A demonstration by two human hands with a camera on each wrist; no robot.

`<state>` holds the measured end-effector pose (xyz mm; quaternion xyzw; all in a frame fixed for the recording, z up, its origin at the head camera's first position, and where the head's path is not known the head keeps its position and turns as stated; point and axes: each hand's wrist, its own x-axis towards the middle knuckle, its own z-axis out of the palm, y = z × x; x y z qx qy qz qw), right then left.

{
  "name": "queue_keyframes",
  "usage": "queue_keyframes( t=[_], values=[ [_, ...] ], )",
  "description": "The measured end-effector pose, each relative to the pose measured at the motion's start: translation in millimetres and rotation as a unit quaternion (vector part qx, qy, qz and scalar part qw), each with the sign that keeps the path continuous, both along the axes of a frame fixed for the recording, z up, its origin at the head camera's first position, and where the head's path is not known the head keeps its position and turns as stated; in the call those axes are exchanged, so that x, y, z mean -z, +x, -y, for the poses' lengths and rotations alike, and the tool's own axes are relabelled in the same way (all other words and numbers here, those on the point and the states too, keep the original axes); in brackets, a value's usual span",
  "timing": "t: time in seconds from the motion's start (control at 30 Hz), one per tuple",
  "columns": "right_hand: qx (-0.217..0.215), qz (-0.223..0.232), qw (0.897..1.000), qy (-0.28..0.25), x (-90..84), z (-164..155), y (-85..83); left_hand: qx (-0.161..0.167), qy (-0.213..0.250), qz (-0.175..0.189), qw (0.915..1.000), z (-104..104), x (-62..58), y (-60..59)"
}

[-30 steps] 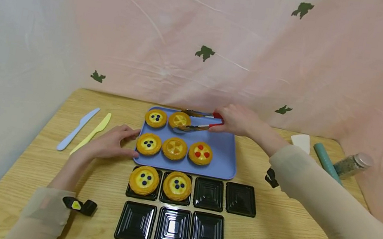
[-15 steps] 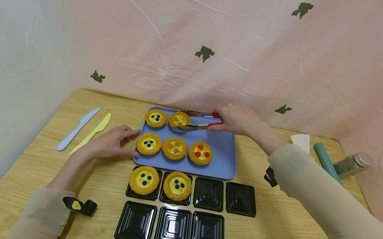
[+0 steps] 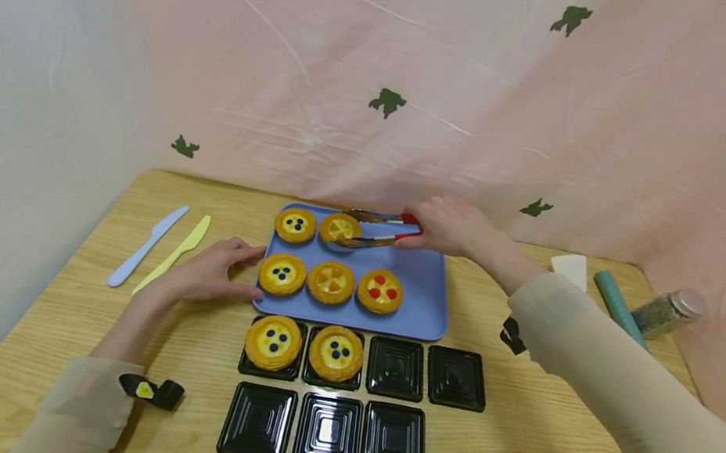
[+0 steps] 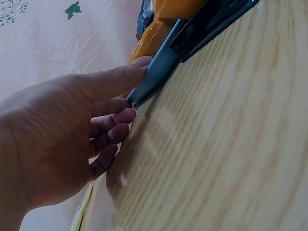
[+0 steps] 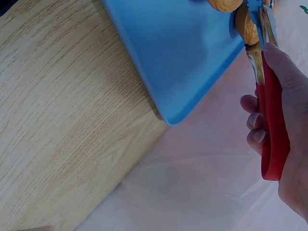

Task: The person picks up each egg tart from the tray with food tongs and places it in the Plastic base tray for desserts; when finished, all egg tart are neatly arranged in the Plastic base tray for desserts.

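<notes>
My right hand (image 3: 448, 228) holds red-handled metal tongs (image 5: 274, 130). Their arms straddle an egg tart with orange wedges (image 3: 340, 224) in the back row of the blue tray (image 3: 424, 292); whether both tips press it I cannot tell. At the tray's left side, my left hand (image 3: 213, 270) grips the rim, its thumb (image 4: 115, 79) over the edge near the front corner. Also on the tray are two blueberry-topped tarts (image 3: 282, 274), a second orange tart (image 3: 330, 282) and a red-topped tart (image 3: 380, 291). Blueberry tarts (image 3: 273, 343) sit on two black square trays.
More black square trays (image 3: 396, 368) stand in two rows before the blue tray. A blue knife (image 3: 149, 244) and a yellow knife (image 3: 177, 252) lie left. A white piece (image 3: 570, 270), teal roller (image 3: 618, 302) and spice jar (image 3: 668, 313) are at right. Cloth hangs behind.
</notes>
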<state>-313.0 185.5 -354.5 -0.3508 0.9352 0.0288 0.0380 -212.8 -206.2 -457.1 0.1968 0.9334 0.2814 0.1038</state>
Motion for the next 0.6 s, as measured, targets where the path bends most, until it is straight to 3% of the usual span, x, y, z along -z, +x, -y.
queue_keyframes(
  t=[0.6],
  values=[
    [-0.003, 0.000, 1.000, -0.001, -0.4, -0.1, 0.3, -0.005, 0.001, 0.001, 1.0000, -0.3, 1.7, 1.7]
  ],
)
